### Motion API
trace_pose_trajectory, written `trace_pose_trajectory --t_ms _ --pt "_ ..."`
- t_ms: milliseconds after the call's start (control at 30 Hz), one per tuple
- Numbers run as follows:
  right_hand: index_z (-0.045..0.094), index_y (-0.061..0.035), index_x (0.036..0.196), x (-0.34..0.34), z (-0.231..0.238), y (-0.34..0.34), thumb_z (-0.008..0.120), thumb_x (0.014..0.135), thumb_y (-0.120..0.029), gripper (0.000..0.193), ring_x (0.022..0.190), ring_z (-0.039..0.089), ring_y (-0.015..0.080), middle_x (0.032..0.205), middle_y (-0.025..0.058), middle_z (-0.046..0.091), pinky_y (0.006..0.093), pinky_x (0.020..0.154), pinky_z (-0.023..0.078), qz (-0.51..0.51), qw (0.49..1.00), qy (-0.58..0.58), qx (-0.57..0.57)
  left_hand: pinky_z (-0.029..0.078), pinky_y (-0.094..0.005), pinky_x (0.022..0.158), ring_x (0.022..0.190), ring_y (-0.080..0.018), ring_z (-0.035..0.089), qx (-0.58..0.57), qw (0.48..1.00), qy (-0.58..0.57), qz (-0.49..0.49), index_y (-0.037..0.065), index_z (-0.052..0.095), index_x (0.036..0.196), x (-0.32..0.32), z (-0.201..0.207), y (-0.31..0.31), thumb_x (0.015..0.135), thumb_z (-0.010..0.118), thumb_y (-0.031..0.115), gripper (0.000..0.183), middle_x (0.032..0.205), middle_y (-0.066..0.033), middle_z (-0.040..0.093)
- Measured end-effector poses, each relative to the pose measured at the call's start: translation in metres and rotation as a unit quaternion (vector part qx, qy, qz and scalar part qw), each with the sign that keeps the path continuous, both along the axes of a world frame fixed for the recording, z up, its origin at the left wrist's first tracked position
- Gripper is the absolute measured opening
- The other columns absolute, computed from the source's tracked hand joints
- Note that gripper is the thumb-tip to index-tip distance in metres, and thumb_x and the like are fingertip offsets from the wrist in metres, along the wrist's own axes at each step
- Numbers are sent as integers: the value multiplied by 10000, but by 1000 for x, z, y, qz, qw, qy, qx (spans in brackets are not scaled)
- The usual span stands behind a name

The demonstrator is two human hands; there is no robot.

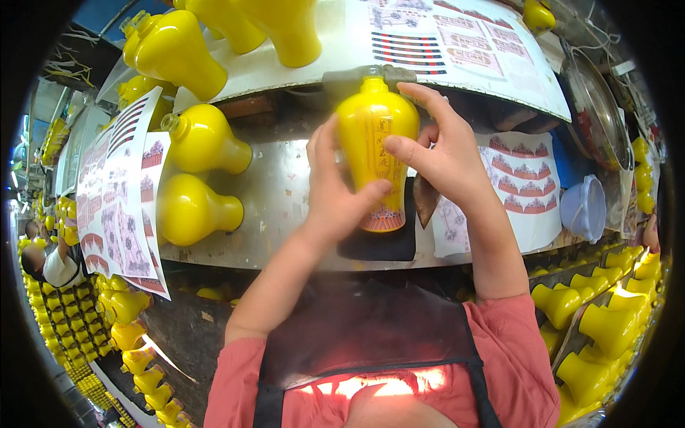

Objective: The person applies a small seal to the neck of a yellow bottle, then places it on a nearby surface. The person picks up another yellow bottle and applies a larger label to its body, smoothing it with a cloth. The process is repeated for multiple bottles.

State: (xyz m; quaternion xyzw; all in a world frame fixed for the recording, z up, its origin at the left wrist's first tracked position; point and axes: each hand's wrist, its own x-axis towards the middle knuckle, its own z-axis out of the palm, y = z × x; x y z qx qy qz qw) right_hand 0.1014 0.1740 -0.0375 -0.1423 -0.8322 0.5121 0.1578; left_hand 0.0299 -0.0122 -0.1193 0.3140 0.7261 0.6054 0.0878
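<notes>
A glossy yellow bottle (354, 121) with a clear neck is in front of me, its base over a black pad (405, 242). Its front carries a vertical decal (382, 146) with dark lettering and a patterned band (385, 219) near the base. My left hand (338, 187) wraps the bottle's left side, thumb pressed on the lower front. My right hand (444, 146) cups the right side, its thumb at the decal and its index finger by the shoulder. Beside the right wrist lies a brown, pointed flat piece (426, 201), partly hidden.
Two yellow bottles (203, 210) lie on the metal bench at left, beside hanging decal sheets (118, 200). More decal sheets (524, 178) lie at right, near a pale bucket (584, 208). A white raised shelf (335, 60) holds more bottles. Racks of yellow bottles (606, 332) flank me.
</notes>
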Motion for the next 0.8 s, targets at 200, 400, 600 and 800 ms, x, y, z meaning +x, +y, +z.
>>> trace_pose_trajectory --t_ms 200,400,600,800 --pt "649 -5 1269 -17 5 -6 803 798 -416 643 989 737 355 1094 243 733 418 873 569 -37 997 -46 52 423 -464 1109 1365 -344 416 -21 999 0 29 82 260 1577 2 -1 3 746 886 295 1062 1504 -182 350" --pt "650 -13 1262 -17 0 -6 790 808 -419 625 979 734 367 1074 241 735 417 868 568 -39 998 -30 44 478 -420 1041 1342 -262 443 -16 1000 -10 17 121 225 1597 1 -2 3 758 868 250 1064 1533 -123 353" --pt "653 -8 1254 -17 -2 -3 789 809 -413 617 985 734 367 1079 243 734 420 877 567 -36 998 -33 47 481 -415 1036 1345 -260 442 0 999 -29 19 125 222 1596 4 -1 5 748 875 224 1074 1528 -124 365" --pt "665 -13 1197 -25 7 6 821 823 -436 585 731 626 130 978 89 714 283 683 528 -13 989 -67 131 481 -414 1046 1344 -262 443 0 999 -27 21 118 203 1597 3 -2 7 747 876 226 1090 1524 -129 365"
